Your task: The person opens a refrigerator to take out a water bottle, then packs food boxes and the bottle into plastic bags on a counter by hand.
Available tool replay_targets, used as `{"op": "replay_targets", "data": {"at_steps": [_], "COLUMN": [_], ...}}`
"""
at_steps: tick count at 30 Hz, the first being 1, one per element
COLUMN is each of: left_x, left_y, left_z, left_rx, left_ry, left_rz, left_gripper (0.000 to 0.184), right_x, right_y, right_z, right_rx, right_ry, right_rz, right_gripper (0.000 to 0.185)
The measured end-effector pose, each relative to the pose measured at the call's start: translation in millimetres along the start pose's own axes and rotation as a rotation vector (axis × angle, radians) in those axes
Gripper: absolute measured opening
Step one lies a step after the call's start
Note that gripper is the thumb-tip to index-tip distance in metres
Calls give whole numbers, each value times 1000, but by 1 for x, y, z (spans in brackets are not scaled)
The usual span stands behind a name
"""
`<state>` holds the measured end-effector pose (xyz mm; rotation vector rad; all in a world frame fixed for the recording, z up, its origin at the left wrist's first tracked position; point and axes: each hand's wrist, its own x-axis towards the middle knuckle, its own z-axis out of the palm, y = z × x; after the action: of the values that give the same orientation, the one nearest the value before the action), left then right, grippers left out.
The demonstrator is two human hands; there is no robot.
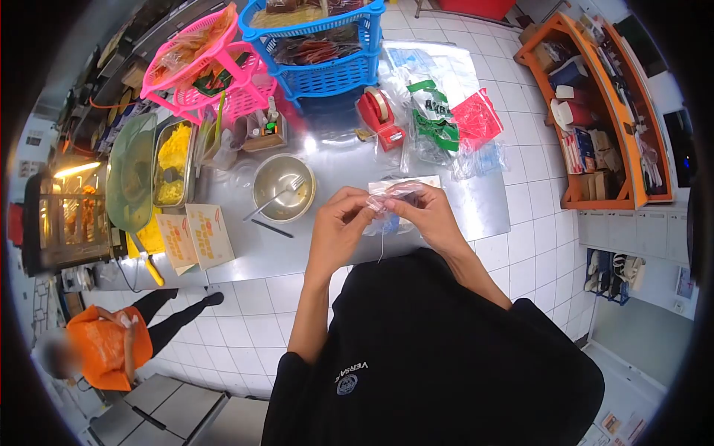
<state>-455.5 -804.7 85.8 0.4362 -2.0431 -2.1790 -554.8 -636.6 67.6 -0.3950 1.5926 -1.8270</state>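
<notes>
Close to my body, at the front edge of the metal table, both hands pinch a crumpled clear plastic bag (pixel 384 223). My left hand (pixel 341 224) has its thumb and fingers closed on the bag's gathered top. Meeting it from the other side, my right hand (pixel 427 215) is closed on the same plastic. A thin white strand dangles below the bag. Behind my fingers lies a pale flat packet (pixel 430 181), partly covered by them. Left of my left hand stands a metal bowl (pixel 262 190) with a fork (pixel 279 195) in it.
A red tape dispenser (pixel 381 123) and plastic bags (pixel 439 123) lie farther back. Blue (pixel 327 78) and pink (pixel 242 100) basket racks stand behind the bowl. At left are folded cartons (pixel 210 236), a yellow-handled knife (pixel 154 270) and a tray of yellow food (pixel 175 156). A person in orange (pixel 104 346) stands beyond.
</notes>
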Motion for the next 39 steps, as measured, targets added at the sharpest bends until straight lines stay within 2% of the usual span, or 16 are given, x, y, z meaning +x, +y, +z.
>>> {"op": "replay_targets", "data": {"at_steps": [6, 9, 12, 16, 19, 22, 24, 28, 30, 33, 36, 39], "left_x": [-8, -20, -27, -26, -28, -28, -25, -19, -17, -10, -3, -2], "left_y": [-7, 0, 8, -6, -1, -14, -19, -11, 5, 17, 21, 20], "left_z": [10, 10, 5, -6, -1, -9, -3, 16, 18, 10, -1, -13], "left_rx": [-141, -225, -282, -367, -376, -144, -89, -143, 7, 234, 346, 367], "left_ry": [16, 32, -11, 12, 21, -10, 76, 177, 171, 42, -134, -234], "left_rz": [9, 21, -17, -23, -61, -42, 4, 85, 199, 358, 401, 301], "left_gripper": [15, 13, 9, 7, 10, 15, 16, 22, 32, 47, 52, 44], "right_x": [-9, -13, -17, -9, -6, -6, -4, 1, -4, -7, -18, -23], "right_y": [1, -7, -15, -6, -4, -15, -19, -28, -44, -63, -80, -83], "right_z": [-5, 7, 10, 15, 14, 15, 16, 13, 16, 19, 25, 27], "right_rx": [49, 100, 94, 82, 74, 108, 96, -361, -497, -714, -989, -1090], "right_ry": [12, -48, -148, -126, -205, -291, -351, -295, -316, -348, -317, -302], "right_rz": [22, -57, -27, -21, -6, 7, 2, 22, 57, 74, -157, -250], "right_gripper": [15, 15, 18, 17, 13, 14, 18, 23, 31, 26, 26, 29]}}
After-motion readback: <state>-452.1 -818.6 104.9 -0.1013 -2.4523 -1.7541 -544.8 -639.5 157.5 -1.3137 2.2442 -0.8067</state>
